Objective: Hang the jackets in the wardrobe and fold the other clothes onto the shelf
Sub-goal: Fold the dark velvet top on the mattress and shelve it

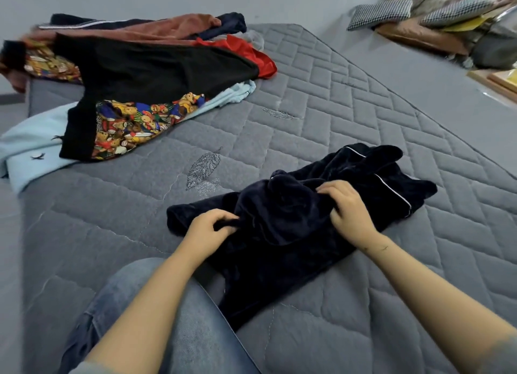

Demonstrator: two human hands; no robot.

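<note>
A dark navy velvet garment [282,222] with thin white piping lies bunched on the grey quilted bed [321,116] in front of me. My left hand [208,231] pinches a fold of it near its left end. My right hand [349,208] grips the fabric toward its right side. At the far left of the bed lies a heap of other clothes: a black jacket with teddy-bear print lining [145,94], a light blue garment [30,144], a red one [251,55], a brown one [167,27] and a dark navy one [232,21].
My knee in blue jeans [173,312] rests on the bed's near edge. On the floor at the far right sits a pile of checked cushions and bags [447,13]. The wardrobe and shelf are out of view.
</note>
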